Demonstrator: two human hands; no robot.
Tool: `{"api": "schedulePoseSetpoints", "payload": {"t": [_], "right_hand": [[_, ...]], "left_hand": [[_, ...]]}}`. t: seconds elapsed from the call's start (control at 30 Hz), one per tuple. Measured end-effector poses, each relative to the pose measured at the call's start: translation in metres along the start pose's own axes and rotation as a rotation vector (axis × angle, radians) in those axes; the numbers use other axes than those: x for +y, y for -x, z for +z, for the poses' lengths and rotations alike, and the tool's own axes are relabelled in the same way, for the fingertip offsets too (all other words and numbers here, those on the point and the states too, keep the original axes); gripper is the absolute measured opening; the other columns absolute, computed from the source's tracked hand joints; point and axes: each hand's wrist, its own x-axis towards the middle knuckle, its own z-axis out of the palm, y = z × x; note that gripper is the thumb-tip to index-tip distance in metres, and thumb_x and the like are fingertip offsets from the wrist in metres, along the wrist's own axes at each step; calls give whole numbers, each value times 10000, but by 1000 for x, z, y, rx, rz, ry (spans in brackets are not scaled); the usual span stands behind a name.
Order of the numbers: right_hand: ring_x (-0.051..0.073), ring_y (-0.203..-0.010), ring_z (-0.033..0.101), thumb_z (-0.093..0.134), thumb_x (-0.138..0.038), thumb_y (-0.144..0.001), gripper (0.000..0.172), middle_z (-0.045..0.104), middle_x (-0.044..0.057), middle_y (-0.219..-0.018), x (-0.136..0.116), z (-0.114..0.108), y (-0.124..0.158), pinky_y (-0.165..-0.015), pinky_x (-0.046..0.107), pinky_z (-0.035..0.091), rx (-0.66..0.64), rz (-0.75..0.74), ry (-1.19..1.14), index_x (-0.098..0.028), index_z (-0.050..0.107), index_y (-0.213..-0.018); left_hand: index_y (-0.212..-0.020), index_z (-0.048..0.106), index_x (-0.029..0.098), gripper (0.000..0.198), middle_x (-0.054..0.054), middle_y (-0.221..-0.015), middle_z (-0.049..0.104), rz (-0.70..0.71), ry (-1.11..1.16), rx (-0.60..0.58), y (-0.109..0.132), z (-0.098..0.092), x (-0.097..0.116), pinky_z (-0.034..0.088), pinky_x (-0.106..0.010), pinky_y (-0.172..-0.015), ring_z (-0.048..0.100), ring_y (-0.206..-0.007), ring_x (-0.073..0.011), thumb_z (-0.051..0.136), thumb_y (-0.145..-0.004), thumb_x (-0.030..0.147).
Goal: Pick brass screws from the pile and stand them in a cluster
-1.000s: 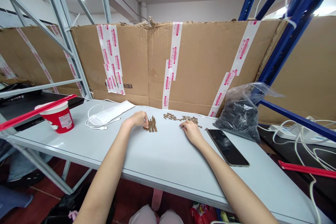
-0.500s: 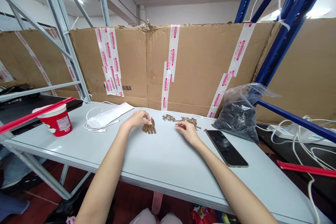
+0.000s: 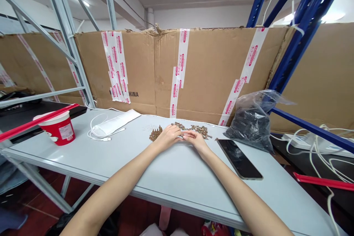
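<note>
My left hand and my right hand meet fingertip to fingertip just above the grey table. Both have their fingers closed in a pinch; whatever sits between them is too small to make out. Beside the left hand, a cluster of small brass-coloured pieces stands upright in close rows, partly covered by that hand. Behind the fingers lies a loose heap of similar small pieces. A larger scattered heap spreads past my right hand, and its pieces' exact kind does not show.
A phone lies right of my right forearm. Behind it rests a clear bag of black items. On the left are a white pouch with a cable and a red cup. A taped cardboard wall closes off the back.
My left hand has moved right, from the upright cluster to my right hand's fingertips. My right hand has stayed nearly in place.
</note>
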Motion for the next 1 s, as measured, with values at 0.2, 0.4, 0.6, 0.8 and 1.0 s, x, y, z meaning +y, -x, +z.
{"api": "schedulePoseSetpoints", "payload": {"t": [0.2,0.4,0.6,0.8,1.0], "right_hand": [[181,-666,625,789,-367,-436,445,681,31,-671,-4,2,2,-689,314,446,43,80,-44,-172,648,-810],[135,-531,552,793,-377,-416,401,629,11,-553,-10,4,4,-484,239,333,93,138,-34,-155,613,-697],[112,-505,526,803,-358,-382,429,615,6,-539,-14,1,4,-461,227,287,102,168,-77,-149,615,-706],[123,-490,518,806,-361,-359,436,596,-7,-501,-15,-2,4,-465,231,284,106,156,-55,-169,562,-665],[84,-429,426,796,-406,-377,457,590,-7,-489,-13,0,6,-453,221,242,61,146,-28,-178,496,-636]], "left_hand": [[-824,586,167,295,-42,-785,600,-29,35,44,0,3,0,339,-272,-713,501,-793,-143,352,-907,327],[-794,582,165,345,-43,-756,590,-34,-70,27,0,4,-1,315,-289,-702,490,-774,-152,338,-901,384],[-930,541,163,312,-47,-812,573,28,-146,-18,2,4,-3,311,-280,-715,487,-824,-161,311,-911,373],[-952,519,180,257,-30,-787,549,44,-183,-76,3,4,0,304,-268,-711,481,-800,-149,275,-932,260],[-862,518,181,288,-25,-741,554,8,-163,-136,1,4,0,305,-275,-694,504,-751,-146,270,-931,309]]}}
